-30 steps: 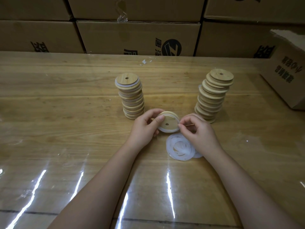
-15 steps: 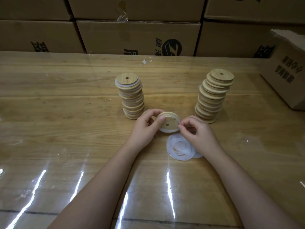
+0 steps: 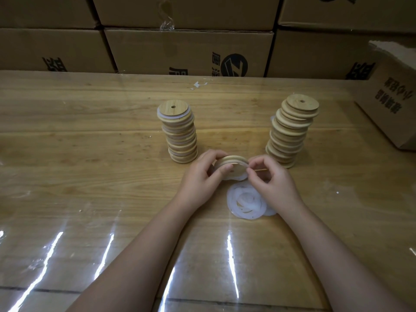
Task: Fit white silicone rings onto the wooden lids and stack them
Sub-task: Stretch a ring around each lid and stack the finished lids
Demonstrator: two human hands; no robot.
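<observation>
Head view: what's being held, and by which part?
One wooden lid: the left hand grips its left rim, thumb on the face. The right hand pinches the white silicone ring at the lid's right rim.

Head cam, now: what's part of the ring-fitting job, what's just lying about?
Job: round wooden lid gripped by left hand; white silicone ring pinched by right hand; pile of loose white rings; left stack of ringed wooden lids; right stack of wooden lids.
Lying about: brown cardboard boxes; small white scraps beyond the stacks.
</observation>
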